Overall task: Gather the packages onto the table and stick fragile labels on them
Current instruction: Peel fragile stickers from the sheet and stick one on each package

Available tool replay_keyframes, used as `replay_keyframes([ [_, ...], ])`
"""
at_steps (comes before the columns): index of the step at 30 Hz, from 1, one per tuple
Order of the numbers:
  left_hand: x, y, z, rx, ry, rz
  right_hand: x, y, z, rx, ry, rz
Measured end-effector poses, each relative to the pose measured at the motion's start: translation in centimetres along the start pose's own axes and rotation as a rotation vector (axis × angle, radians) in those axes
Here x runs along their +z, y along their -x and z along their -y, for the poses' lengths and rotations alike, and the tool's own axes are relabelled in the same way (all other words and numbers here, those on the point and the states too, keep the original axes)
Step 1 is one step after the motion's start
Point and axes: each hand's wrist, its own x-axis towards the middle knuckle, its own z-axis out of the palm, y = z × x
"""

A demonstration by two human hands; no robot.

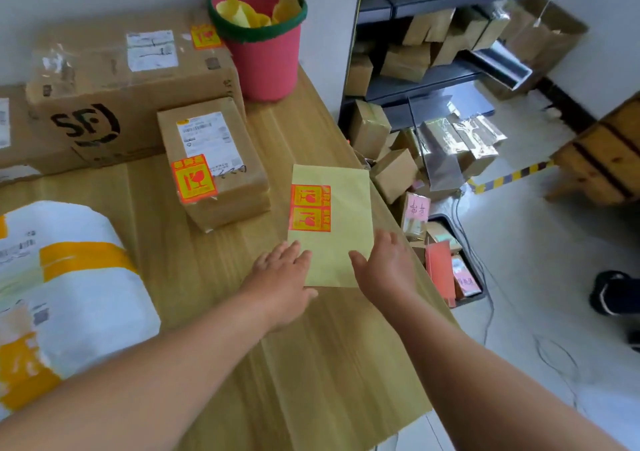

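Here, both open hands, left [284,277] and right [384,267], pressed the label sheet [332,229] flat, gripping nothing, apparently steadying it for peeling.

The scene is bright and evenly lit, with soft daylight-like light and no harsh highlights on the wooden table [311,364]. Shadows are faint — a thin dark edge under the left hand [282,279] and the small parcel [216,163]. Glare flares off the clear wrapping on the shelf boxes [457,142] at right centre and washes out the white bag [69,294] at the left edge. The whole frame is soft and compression-smeared; label print is unreadable. Wide-angle distortion bends the shelving [433,80] and stretches the forearms at the bottom corners.
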Motion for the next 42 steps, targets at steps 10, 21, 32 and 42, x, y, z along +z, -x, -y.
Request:
replay_keyframes([
  [10,3.1,-2.7,-4.1,0.161,-0.098,0.121,0.7,-4.8,-6.5,0.279,-0.166,0.069],
  [21,1.7,-3.6,-5.2,0.102,0.247,-0.047,-1.5,-4.5,-7.5,0.31,-0.673,-0.12],
  [32,-4.2,-2.2,-2.8,-0.362,1.222,-0.2,-5.2,-1.8,-4.0,0.303,-1.097,0.033],
  [42,-6.7,2.3,-0.9,-0.245,1.213,-0.411,-5.5,2.9,5.4,-0.463,-0.501,-0.061],
])
